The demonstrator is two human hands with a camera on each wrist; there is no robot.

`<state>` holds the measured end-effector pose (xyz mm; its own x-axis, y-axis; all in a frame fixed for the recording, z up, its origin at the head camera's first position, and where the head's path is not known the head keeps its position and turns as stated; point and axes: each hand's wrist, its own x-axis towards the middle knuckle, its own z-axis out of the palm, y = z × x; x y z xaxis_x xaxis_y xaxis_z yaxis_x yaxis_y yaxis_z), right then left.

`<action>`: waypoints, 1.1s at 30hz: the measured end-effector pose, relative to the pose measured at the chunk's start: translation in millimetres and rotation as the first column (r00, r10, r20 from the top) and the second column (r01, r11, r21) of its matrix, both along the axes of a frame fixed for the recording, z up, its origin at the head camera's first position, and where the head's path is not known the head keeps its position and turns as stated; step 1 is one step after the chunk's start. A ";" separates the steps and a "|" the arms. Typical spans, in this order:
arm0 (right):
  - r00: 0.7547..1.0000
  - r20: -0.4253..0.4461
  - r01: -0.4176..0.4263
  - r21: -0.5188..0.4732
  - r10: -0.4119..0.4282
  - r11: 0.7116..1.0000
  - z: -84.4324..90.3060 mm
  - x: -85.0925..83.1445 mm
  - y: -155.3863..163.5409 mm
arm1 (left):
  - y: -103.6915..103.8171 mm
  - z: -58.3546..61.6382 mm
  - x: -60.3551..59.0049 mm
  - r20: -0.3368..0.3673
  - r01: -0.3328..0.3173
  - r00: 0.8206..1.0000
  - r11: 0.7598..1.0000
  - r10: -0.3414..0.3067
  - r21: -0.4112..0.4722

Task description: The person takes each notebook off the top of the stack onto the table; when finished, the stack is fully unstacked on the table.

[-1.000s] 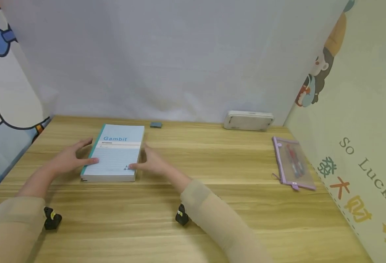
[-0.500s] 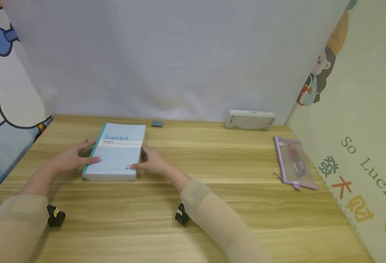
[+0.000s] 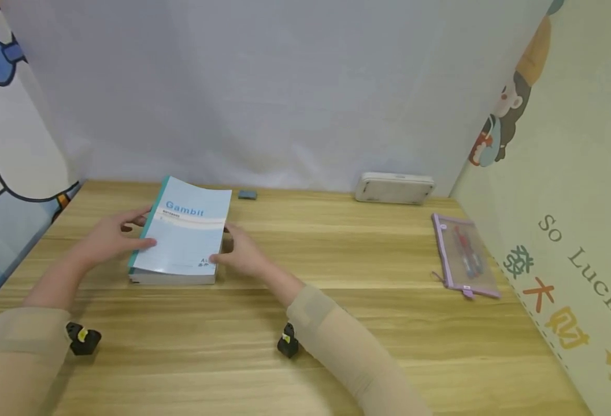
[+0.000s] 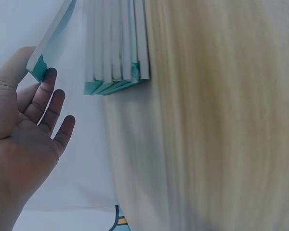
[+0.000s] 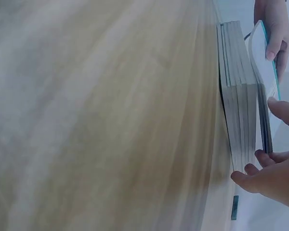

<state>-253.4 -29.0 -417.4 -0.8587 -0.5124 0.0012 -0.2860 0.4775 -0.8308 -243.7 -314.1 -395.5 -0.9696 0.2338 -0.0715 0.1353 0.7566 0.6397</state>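
A stack of light-blue "Gambit" notebooks (image 3: pixel 172 279) lies on the wooden table (image 3: pixel 367 323) at the left. Both hands lift the top notebook (image 3: pixel 185 237) off it, far end raised. My left hand (image 3: pixel 110 237) grips its teal spine edge, thumb on the cover. My right hand (image 3: pixel 243 254) pinches its right edge near the front corner. The left wrist view shows the top notebook (image 4: pixel 53 33) apart from the stack (image 4: pixel 118 48), held by the left hand (image 4: pixel 24 125). In the right wrist view the top notebook (image 5: pixel 262 72) curves away from the stack (image 5: pixel 238 96), above the right hand (image 5: pixel 274 178).
A white case (image 3: pixel 393 189) stands against the back wall. A purple mesh pouch (image 3: pixel 463 254) with pens lies at the right. A small grey-blue eraser (image 3: pixel 247 195) sits behind the notebooks. Printed panels close off both sides.
The top notebook lay flat on the stack earlier; now its far end is raised and the cover bends. Both hands stay at its two sides.
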 end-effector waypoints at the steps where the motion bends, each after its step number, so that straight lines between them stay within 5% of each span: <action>1: 1.000 -0.002 0.006 -0.020 -0.006 1.000 1.9 -0.1 0.9 | 1.4 3.0 0.7 0.000 -0.006 1.000 1.000 0.006 0.003; 14: 0.991 -0.125 0.058 0.005 -0.057 0.998 28.1 -10.1 26.8 | 27.4 36.7 4.0 -0.044 0.010 0.999 1.000 -0.011 -0.028; 20: 0.997 -0.033 0.073 -0.065 -0.075 0.995 43.3 -9.6 49.0 | 48.8 49.6 7.1 -0.138 0.059 0.988 0.990 -0.077 -0.127; 26: 0.996 -0.047 0.078 -0.046 -0.080 0.996 49.7 -10.7 70.2 | 65.6 54.6 4.9 -0.236 0.093 0.964 0.988 -0.121 -0.124; 33: 0.990 -0.122 0.069 0.004 -0.068 0.998 47.6 -9.9 100.2 | 88.2 54.6 -1.6 -0.233 0.176 0.953 0.980 -0.194 -0.096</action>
<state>-263.3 71.2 -369.7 -0.8857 -0.4526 0.1036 -0.3508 0.5061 -0.7879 -245.3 -225.9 -340.8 -0.9003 0.4140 0.1344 0.4205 0.7471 0.5148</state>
